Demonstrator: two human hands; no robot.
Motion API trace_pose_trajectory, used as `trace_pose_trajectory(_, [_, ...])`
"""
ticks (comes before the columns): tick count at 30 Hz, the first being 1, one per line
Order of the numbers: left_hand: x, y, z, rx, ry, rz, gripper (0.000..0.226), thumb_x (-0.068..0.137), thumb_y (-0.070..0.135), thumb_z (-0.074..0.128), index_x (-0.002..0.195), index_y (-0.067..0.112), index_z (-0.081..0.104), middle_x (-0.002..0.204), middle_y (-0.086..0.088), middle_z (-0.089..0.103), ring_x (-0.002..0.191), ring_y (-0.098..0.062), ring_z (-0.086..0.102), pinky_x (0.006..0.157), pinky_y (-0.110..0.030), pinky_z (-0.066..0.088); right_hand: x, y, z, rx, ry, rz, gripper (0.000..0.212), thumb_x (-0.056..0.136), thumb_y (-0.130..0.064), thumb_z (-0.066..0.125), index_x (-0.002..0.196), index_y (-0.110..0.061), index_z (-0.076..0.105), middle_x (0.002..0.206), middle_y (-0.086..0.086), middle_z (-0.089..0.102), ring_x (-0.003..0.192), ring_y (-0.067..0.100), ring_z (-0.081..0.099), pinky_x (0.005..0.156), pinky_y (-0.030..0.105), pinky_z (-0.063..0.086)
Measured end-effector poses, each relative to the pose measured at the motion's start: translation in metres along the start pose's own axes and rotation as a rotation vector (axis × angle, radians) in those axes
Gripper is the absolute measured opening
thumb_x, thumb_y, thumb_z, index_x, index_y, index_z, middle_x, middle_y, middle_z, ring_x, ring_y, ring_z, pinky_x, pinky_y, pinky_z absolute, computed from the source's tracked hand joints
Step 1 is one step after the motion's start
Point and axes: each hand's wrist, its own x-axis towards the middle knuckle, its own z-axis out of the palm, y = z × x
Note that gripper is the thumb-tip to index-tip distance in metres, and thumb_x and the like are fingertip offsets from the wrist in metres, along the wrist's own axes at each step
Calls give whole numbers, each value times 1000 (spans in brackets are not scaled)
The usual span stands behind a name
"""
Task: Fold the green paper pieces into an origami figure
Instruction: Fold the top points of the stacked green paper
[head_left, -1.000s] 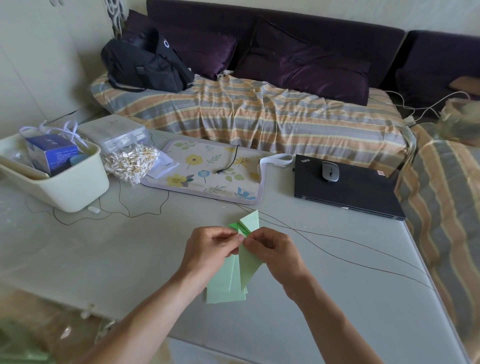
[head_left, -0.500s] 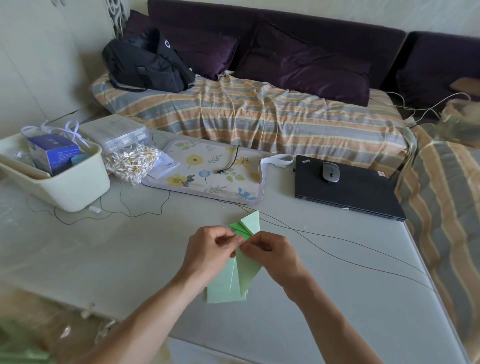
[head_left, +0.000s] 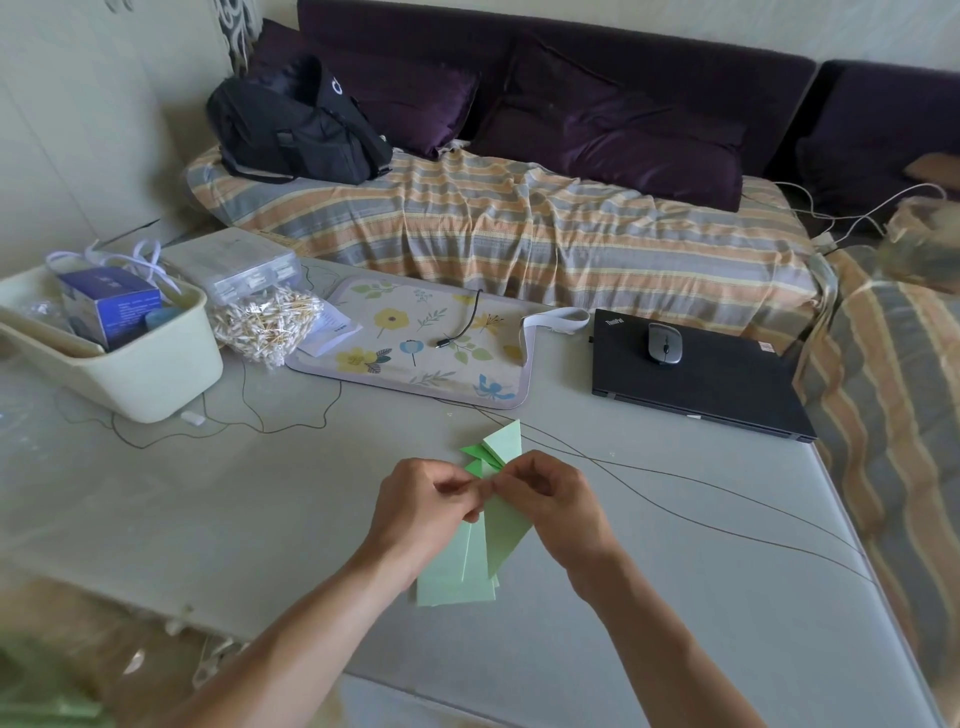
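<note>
green paper (head_left: 501, 540) — long axis near–far, tip away

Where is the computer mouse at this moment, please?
In the head view, the grey mouse lies on the closed black laptop, at the far right of the table, just in front of the striped sofa cover.
</note>
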Motion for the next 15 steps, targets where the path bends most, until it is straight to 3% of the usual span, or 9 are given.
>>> trace_pose_trajectory(6, [2,3,-2,-66,84,-35,13,85,29,77,75,21,79,67,3,75,73,-13,73,81,-36,58,2,3,-1,25,9,81,12,92,-17,68,82,-12,71,71,-2,68,66,14,58,68,31,52])
trace_pose_trajectory(11, [4,1,0,-91,93,-43,13,85,28,77,76,19,78,67,1,76,69,-12,73,81,-38,58,1,1,-2,5,22,58,13,94,-12,67,82,-8,69,59,-6,64,52,9,53,59,21,48])
trace_pose_trajectory(15, [4,1,-1,-89,98,-40,14,85,30,77,75,19,78,67,1,75,73,-17,74,80,-39,58,0,0,-3,7,8,50,12,95,-13,67,84,-8,68,59,-4,64,51,10,54,57,20,47])
